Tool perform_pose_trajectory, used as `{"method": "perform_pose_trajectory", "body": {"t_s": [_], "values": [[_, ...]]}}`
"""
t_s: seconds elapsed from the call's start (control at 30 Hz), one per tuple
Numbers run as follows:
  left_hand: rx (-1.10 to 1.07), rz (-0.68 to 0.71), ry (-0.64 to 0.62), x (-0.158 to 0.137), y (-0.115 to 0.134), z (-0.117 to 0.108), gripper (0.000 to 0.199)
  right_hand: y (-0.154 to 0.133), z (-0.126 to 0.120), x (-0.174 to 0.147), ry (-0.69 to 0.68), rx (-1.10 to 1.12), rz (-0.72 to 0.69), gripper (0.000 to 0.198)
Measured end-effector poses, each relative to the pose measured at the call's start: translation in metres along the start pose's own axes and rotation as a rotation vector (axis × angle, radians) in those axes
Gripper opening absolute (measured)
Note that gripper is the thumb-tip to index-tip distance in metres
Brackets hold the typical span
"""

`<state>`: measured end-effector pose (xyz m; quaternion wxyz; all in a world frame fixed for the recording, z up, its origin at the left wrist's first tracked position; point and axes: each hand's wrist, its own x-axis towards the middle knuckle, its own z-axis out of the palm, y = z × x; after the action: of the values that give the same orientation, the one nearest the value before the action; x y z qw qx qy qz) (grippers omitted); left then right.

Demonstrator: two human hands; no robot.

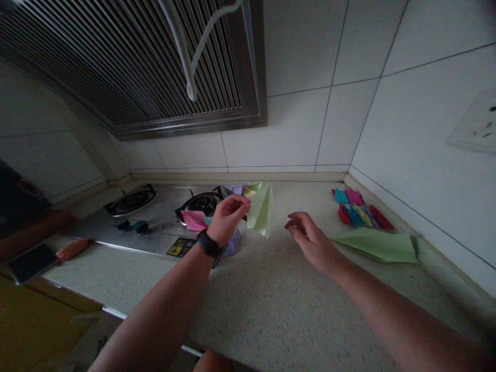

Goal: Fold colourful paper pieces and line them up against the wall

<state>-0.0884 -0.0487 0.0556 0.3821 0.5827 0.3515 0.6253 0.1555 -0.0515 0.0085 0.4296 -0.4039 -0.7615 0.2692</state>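
Observation:
My left hand (228,217), with a dark band on its wrist, pinches the left edge of a light green folded paper (261,212). Creases fan across the sheet, which is held up over the counter. To its right, my right hand (308,237) hovers with loosely bent fingers, apart from the paper and with nothing visible in it. Around my left hand lie a pink folded paper (194,220) and a purple folded paper (233,243), both partly hidden. A longer green folded paper (377,245) rests on the counter beyond my right forearm.
Several small colourful folded papers (358,208) are grouped by the right wall. The gas stove (163,206) is on the left, under a range hood (186,126). A cleaver (34,262) with an orange handle lies at the left of the speckled counter (267,305).

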Motion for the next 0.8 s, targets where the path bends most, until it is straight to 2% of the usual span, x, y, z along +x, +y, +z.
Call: {"method": "perform_pose_trajectory", "body": {"t_s": [0.17,0.33,0.47,0.63,0.8], "values": [[-0.238,-0.248,-0.099,-0.014,-0.016,0.027,0.03,0.0,0.0,0.002,0.027,0.065,-0.034,0.056],[-0.331,-0.392,-0.168,-0.02,-0.02,0.036,0.032,-0.003,-0.004,0.003,0.051,-0.062,-0.026,0.04],[-0.38,-0.41,-0.175,-0.02,-0.016,0.033,0.028,0.001,-0.006,0.005,0.112,-0.069,-0.083,0.034],[-0.382,-0.406,-0.198,-0.018,-0.015,0.029,0.026,0.001,-0.006,0.008,0.172,-0.009,-0.062,0.01],[-0.148,-0.295,-0.337,-0.02,-0.02,0.031,0.033,-0.004,-0.004,0.008,0.085,0.122,0.033,0.018]]}}
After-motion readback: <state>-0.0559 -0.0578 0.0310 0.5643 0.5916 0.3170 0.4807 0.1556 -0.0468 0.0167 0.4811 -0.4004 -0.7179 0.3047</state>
